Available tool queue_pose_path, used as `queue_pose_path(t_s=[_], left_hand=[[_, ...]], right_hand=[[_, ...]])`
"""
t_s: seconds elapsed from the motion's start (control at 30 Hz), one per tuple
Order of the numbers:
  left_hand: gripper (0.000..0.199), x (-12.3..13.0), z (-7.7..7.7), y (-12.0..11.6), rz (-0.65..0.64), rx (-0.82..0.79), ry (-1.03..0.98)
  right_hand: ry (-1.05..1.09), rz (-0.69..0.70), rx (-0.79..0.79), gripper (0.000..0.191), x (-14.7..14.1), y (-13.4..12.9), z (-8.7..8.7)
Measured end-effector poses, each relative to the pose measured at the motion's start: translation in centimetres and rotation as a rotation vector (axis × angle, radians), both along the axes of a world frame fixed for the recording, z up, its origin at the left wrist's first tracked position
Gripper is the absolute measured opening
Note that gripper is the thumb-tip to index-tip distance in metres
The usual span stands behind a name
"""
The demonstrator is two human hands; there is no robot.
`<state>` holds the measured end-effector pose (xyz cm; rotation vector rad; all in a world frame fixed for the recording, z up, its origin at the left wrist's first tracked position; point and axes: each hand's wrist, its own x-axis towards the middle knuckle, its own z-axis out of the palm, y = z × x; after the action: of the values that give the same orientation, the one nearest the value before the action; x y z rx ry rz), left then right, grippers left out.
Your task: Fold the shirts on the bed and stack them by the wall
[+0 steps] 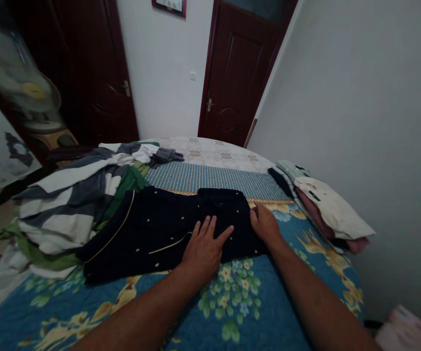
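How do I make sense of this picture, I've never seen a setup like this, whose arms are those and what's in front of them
There's no machine here: the arms belong to a person wearing a camera on their head, which looks forward and down. That's the only view.

A dark garment with small pale marks and yellow trim lies on a blue flowered cover. The left hand rests on it, fingers spread. The right hand is at the garment's right end, fingers curled; whether it grips the cloth is hard to tell.

To the left is a loose heap of clothes; to the right, a neater stack of clothes.
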<state>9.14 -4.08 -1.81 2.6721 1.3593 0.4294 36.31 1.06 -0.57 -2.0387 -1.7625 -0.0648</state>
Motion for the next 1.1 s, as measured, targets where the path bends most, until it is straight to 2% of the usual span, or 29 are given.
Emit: queue_pose_path(t_s=[0.13, 0.23, 0.33, 0.5, 0.6, 0.67, 0.7, 0.77, 0.83, 0.87, 0.93, 1.0, 1.1], left_hand=[[0.059, -0.2, 0.3, 0.2, -0.021, -0.033, 0.003], [0.059, -0.4, 1.0, -0.1, -0.027, -0.033, 0.01], [0.059, -0.4, 1.4, -0.5, -0.026, -0.02, 0.035], [0.057, -0.1, 1.5, -0.7, -0.026, 0.01, 0.076], [0.047, -1.0, 3.3, 0.0, -0.038, 0.072, 0.083], [0.041, -2.9, 5.4, 0.7, 0.081, 0.162, 0.049], [0.04, -4.3, 6.5, 1.0, 0.203, 0.212, 0.022], [0.043, -7.9, 8.4, 1.6, 0.524, 0.256, -0.011], [0.048, -11.8, 9.4, 2.1, 0.826, 0.171, 0.029], [0.05, -13.8, 9.5, 2.3, 0.93, 0.077, 0.058], [0.049, -17.1, 9.2, 2.8, 0.999, -0.146, 0.089], [0.047, -19.4, 8.7, 3.3, 1.01, -0.208, 0.096], [0.043, -20.4, 8.3, 3.9, 0.955, -0.261, -0.009]], right_hand=[[0.046, -0.08, -0.173, 0.043, 0.5, -0.3, 2.1], [0.124, -0.044, -0.28, 0.051, 0.8, -0.3, 2.8], [0.214, 0.026, -0.31, 0.054, 1.1, -0.1, 2.5], [0.257, 0.085, -0.179, 0.044, 0.8, 0.6, 1.1], [0.28, 0.099, -0.172, 0.04, 0.2, 0.9, 0.5], [0.247, 0.11, -0.156, 0.037, -0.1, 1.0, 0.3], [0.23, 0.119, -0.141, 0.037, -0.2, 1.0, 0.2], [0.208, 0.132, -0.121, 0.038, -0.4, 1.1, 0.2], [0.207, 0.134, -0.117, 0.038, -0.4, 1.1, 0.3], [0.214, 0.136, -0.117, 0.038, -0.4, 1.1, 0.3], [0.235, 0.147, -0.112, 0.038, -0.3, 1.2, 0.5], [0.25, 0.153, -0.1, 0.038, 0.1, 1.3, 0.7], [0.255, 0.13, -0.092, 0.037, 1.4, 1.5, 1.1]])
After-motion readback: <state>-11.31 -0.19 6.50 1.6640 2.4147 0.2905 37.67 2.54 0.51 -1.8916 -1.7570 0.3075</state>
